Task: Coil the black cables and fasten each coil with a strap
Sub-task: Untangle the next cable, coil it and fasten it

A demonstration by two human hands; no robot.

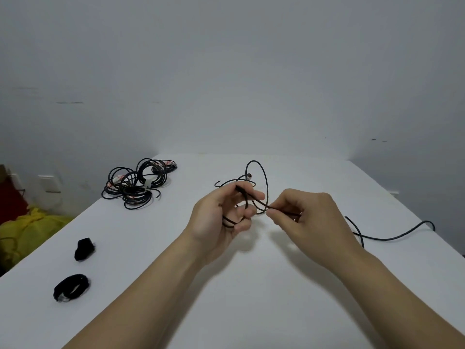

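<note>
White table (pixel 251 285) against plain grey wall (pixel 226 71); wall socket (pixel 49 183), yellow bag (pixel 30 230) left.

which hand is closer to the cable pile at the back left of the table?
Left. The left hand sits to the right of the cable pile, holding loops of a cable. The right hand is farther right, pinching the same cable.

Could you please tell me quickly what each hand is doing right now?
Left hand: closed, holding loops of the cable.
Right hand: closed, pinching the same cable.
</note>
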